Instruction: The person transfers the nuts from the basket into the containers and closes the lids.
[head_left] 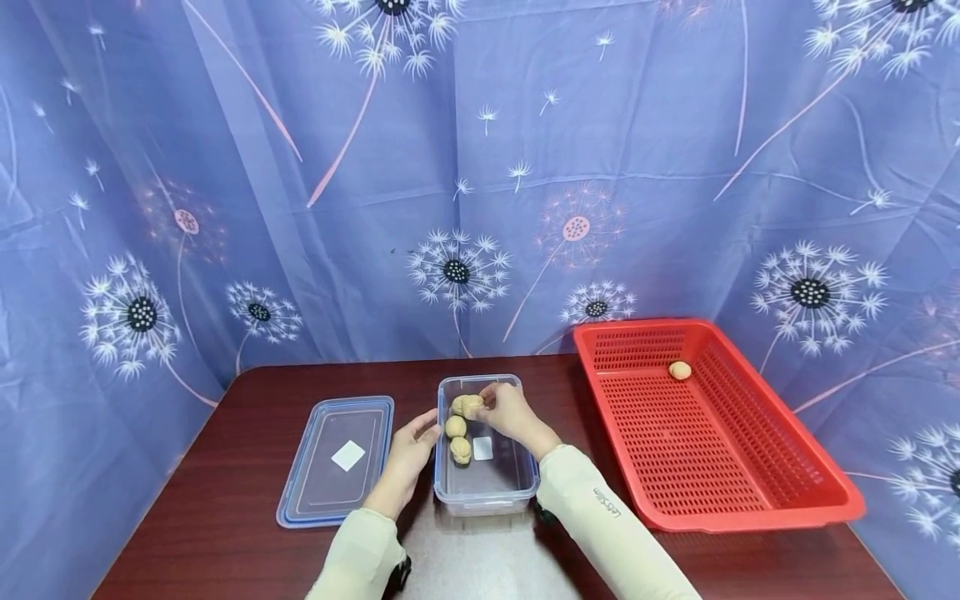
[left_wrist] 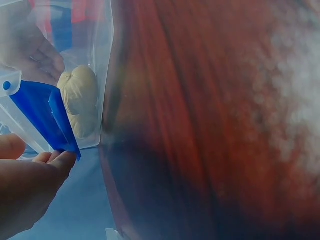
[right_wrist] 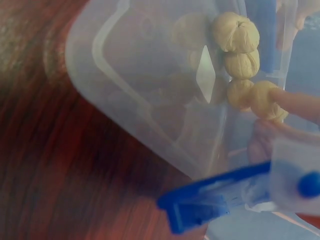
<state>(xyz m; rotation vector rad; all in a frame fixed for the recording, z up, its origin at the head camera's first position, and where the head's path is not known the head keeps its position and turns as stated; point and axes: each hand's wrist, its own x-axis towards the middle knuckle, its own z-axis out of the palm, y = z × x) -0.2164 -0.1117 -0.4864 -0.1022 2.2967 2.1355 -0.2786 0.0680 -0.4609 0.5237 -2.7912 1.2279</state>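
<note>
Pinching a pale, wrinkled walnut, the right hand reached into the clear box.
Four walnuts lay inside, one in the red basket; left hand fingers rested relaxed against the box.

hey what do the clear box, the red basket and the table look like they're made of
The clear box looks like glossy see-through plastic, since the walnuts show through its wall. The red basket seems to be moulded plastic with a matte finish, its floor and walls a grid of small holes. The table looks like dark reddish wood or wood-look laminate, with streaky grain and a slight sheen.
</note>
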